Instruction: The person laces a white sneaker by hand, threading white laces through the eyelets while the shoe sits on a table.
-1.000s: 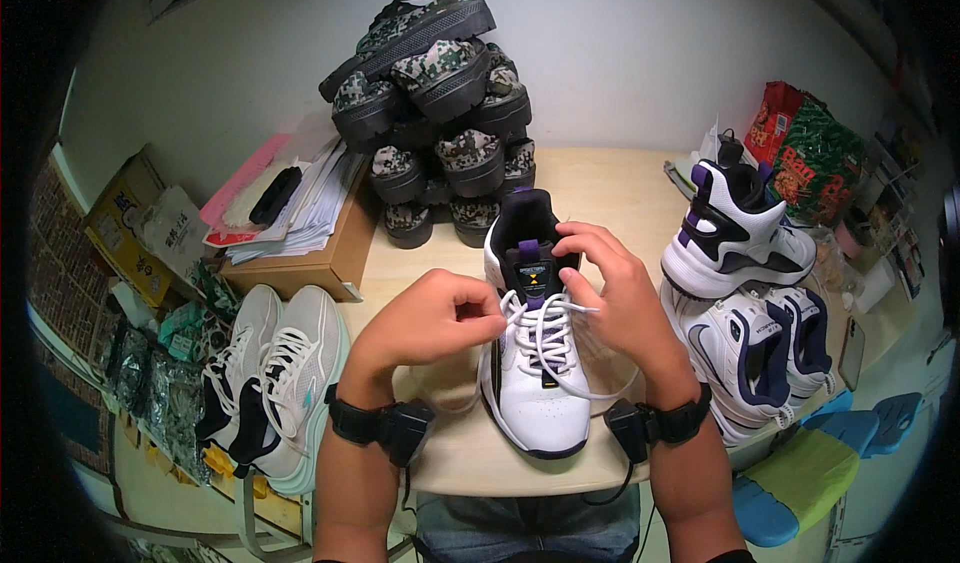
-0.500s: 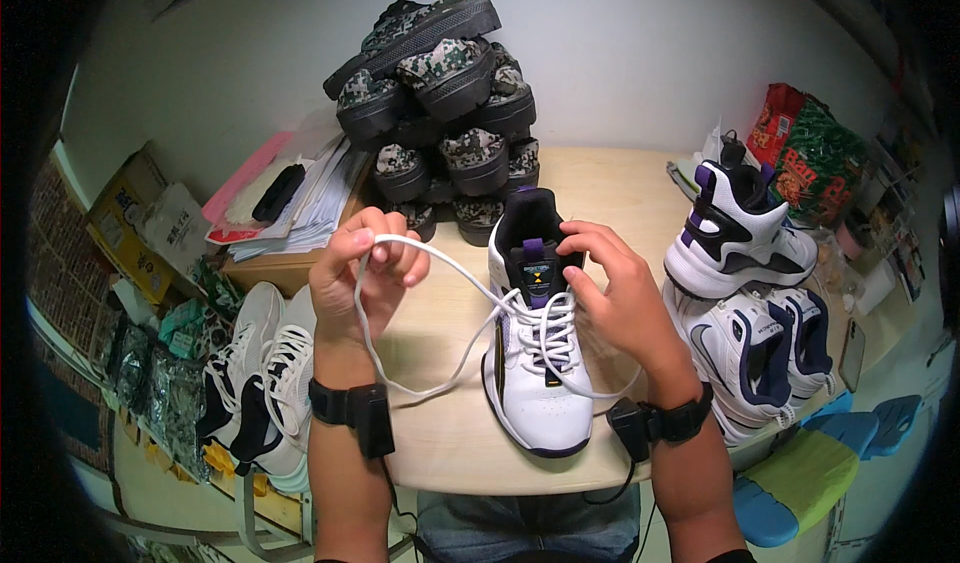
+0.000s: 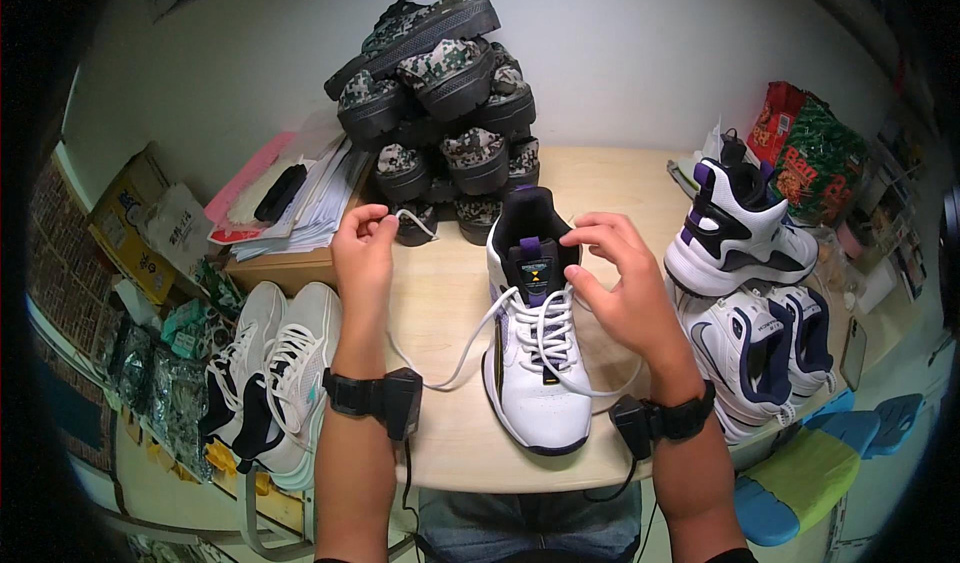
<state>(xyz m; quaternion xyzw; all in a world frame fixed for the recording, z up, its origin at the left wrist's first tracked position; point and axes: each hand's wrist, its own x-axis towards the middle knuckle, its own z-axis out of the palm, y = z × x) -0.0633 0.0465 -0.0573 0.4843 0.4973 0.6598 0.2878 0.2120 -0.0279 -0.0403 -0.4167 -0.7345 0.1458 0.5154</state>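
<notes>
- Your left hand point(image 3: 362, 253) pinches the white lace point(image 3: 455, 358) end, drawn out taut leftward.
- White sneaker point(image 3: 537, 363) sits mid-table point(image 3: 440, 303); lacing looks underway.
- Your right hand point(image 3: 620, 278) steadies the tongue, fingers curled at the eyelets; next, likely thread an eyelet.

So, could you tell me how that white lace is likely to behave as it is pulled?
The white lace, pinched by the left hand, sags in a loose curve, so it is probably floppy and light. Threaded through the white shoe, it may tug that; the right hand steadies the tongue.
</notes>
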